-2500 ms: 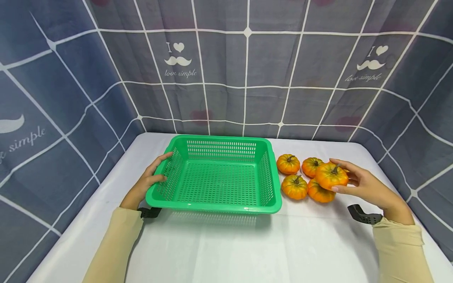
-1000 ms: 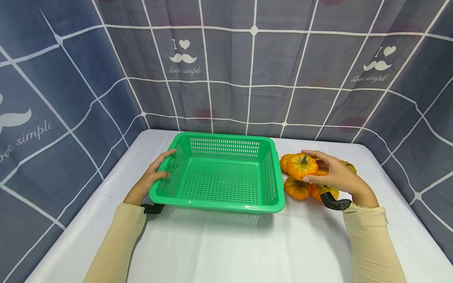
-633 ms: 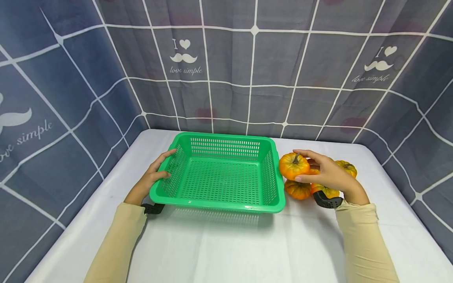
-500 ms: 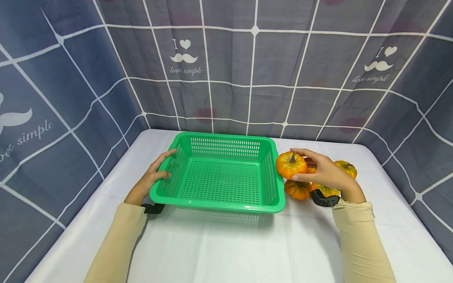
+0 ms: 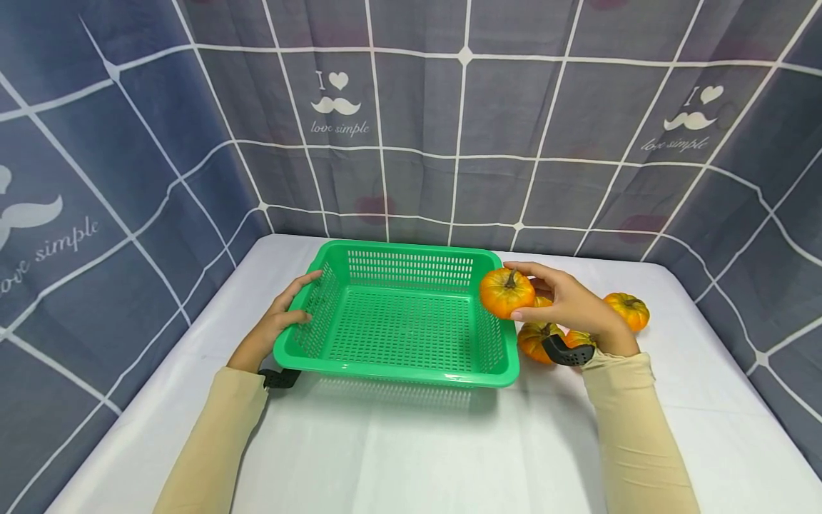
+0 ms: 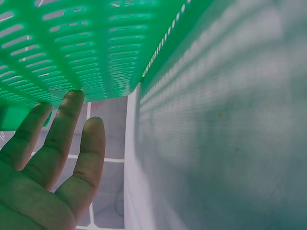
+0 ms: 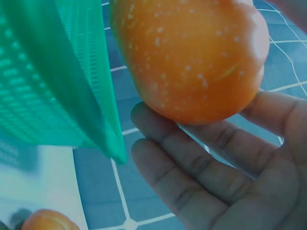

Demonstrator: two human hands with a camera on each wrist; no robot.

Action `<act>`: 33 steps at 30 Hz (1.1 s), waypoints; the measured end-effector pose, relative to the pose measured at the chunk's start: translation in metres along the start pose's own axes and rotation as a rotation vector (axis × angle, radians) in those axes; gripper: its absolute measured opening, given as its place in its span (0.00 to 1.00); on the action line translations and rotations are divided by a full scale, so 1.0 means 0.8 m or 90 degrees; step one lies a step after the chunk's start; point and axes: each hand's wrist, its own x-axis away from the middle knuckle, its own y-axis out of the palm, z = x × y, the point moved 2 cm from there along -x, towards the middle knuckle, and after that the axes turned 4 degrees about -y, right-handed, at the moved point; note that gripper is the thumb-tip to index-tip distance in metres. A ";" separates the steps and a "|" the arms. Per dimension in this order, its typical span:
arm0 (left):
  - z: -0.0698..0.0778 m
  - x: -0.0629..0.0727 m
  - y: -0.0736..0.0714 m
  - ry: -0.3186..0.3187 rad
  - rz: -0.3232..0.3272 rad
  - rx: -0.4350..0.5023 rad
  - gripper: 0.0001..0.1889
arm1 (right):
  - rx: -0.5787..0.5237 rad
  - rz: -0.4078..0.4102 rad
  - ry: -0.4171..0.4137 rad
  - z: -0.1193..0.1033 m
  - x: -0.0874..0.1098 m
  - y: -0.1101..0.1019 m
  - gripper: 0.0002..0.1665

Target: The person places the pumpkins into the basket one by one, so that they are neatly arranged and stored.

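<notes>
My right hand (image 5: 559, 300) holds a small orange pumpkin (image 5: 504, 293) between thumb and fingers, above the right rim of the green plastic basket (image 5: 398, 371). From the right wrist view, the pumpkin's smooth underside (image 7: 192, 62) rests against the fingers beside the basket wall (image 7: 81, 62). On the opposite side, my left hand (image 5: 275, 319) grips the basket's left rim, thumb and a finger over the edge. Its other fingers (image 6: 67, 115) reach under the slotted side in the left wrist view. Inside, the bare basket floor shows its perforations.
Several more pumpkins sit on the white-covered table (image 5: 411, 450) right of the basket. One pumpkin (image 5: 626, 310) lies farther right, while a nearer pumpkin (image 5: 533, 344) is close to the rim. Grey checked curtain (image 5: 411, 128) surrounds the back and sides.
My right hand has lifted the pumpkin from the group and carried it left, over the other pumpkins to the basket's right rim. My left hand has kept its grip on the basket.
</notes>
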 end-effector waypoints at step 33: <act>-0.001 0.000 0.000 -0.002 0.006 0.006 0.47 | -0.025 -0.139 -0.012 -0.017 -0.084 0.041 0.46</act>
